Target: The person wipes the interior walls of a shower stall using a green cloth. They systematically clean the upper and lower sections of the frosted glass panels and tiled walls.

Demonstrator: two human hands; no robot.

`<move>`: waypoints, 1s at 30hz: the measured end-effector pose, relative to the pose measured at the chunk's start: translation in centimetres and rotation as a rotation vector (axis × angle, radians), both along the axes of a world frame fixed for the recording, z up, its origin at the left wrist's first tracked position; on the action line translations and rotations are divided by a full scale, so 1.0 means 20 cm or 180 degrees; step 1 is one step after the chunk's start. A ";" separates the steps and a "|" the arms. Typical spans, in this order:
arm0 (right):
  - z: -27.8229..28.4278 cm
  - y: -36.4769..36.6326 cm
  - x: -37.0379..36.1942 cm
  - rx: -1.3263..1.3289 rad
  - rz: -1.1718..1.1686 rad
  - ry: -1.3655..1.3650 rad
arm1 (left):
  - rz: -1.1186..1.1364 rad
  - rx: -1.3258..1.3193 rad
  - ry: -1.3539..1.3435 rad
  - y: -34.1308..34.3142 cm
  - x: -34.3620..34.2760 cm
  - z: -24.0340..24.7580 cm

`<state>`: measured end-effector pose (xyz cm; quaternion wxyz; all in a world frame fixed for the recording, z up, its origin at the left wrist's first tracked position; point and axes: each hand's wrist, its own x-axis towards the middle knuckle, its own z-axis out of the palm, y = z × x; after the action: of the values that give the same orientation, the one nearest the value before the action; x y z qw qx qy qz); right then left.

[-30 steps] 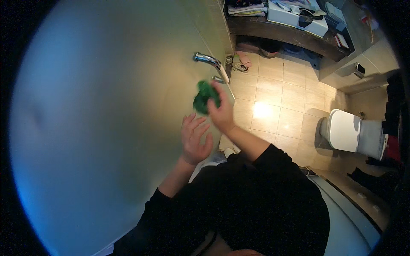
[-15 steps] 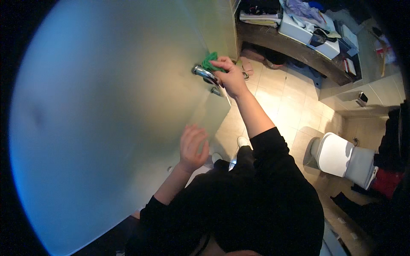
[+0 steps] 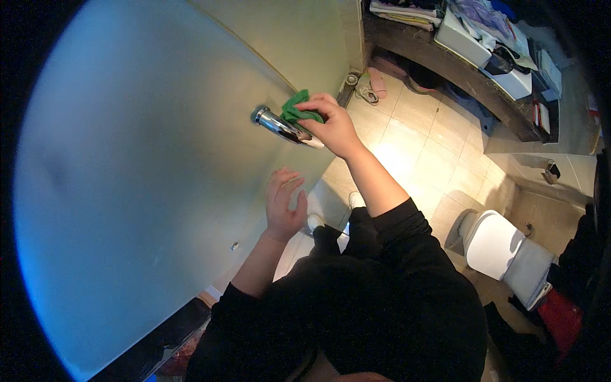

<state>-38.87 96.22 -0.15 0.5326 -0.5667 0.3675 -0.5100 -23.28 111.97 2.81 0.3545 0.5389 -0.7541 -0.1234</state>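
Note:
My right hand (image 3: 336,129) pinches a crumpled green cloth (image 3: 294,108) between thumb and fingers. The cloth lies against the chrome door handle (image 3: 278,125), whose lower end passes beneath my hand. This handle is fixed to a large frosted glass door (image 3: 159,159) that fills the left of the view. Lower down, my left hand (image 3: 285,207) is empty, its fingers apart and slightly curled, close to the glass; whether it touches the pane cannot be made out.
On the right is a white toilet (image 3: 493,242) with its lid down. A brown counter (image 3: 414,54) at the far right bears folded cloths and white boxes (image 3: 461,38). Slippers (image 3: 375,84) lie on the tiled floor (image 3: 407,149), by the wall corner.
My right hand and the cloth appear farther left and slightly lower, together with the handle. More of the handle's shaft shows. My left hand stays open, and the whole view has shifted somewhat.

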 end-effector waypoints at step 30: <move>-0.56 0.59 0.88 0.0155 -0.2702 0.0557 | 0.0045 0.0190 -0.0288 0.50 0.47 -0.16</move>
<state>-21.18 107.99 -11.44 0.2557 -0.3937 0.6236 -0.6251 -13.91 122.05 -0.41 0.3047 0.5596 -0.7615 -0.1188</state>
